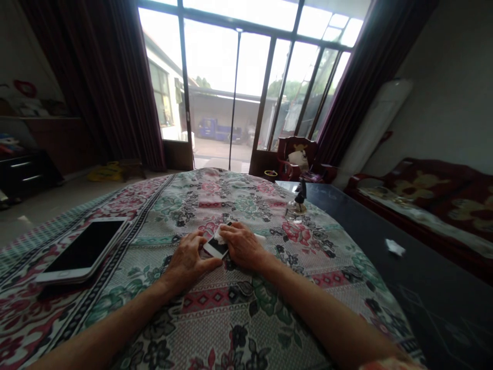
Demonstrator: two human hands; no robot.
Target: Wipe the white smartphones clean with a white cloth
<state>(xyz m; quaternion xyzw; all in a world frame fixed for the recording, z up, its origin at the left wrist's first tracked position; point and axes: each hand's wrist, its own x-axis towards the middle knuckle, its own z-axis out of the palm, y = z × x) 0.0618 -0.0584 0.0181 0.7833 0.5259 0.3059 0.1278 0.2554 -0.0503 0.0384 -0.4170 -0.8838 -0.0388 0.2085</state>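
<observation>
1. Here we go: both arms reach out from the near edge of the view, the left forearm point(111, 324) and right forearm point(319, 313) angling in across a floral bedspread point(231, 308) and meeting in the middle.
2. The left hand point(187, 261) is curled, palm down, with its fingers and thumb wrapped around the left end of a small white-rimmed phone point(216, 246).
3. The right hand point(242, 245) comes in from the right, lying over the far side of the phone with its fingers on a white tissue point(221, 234). The hands are together, almost touching, but you can't tell whether the right one is gripping or only pressing.
4. That phone sits between the hands on the bedspread, dark face up, and is largely covered; the tissue bunches over its far end, and it's hard to make out whether this is tissue or cloth.
5. Off to the left, a larger white phone point(84, 249) lies on the bedspread, well apart from the hands.
6. To the right, a dark glass tabletop point(423, 288) carries a glass ornament point(297, 203) near the far end and a white scrap point(395, 247), too small to identify.
7. At the bottom edge, a bit of pink fabric point(389, 366) is cut off by the frame.
</observation>
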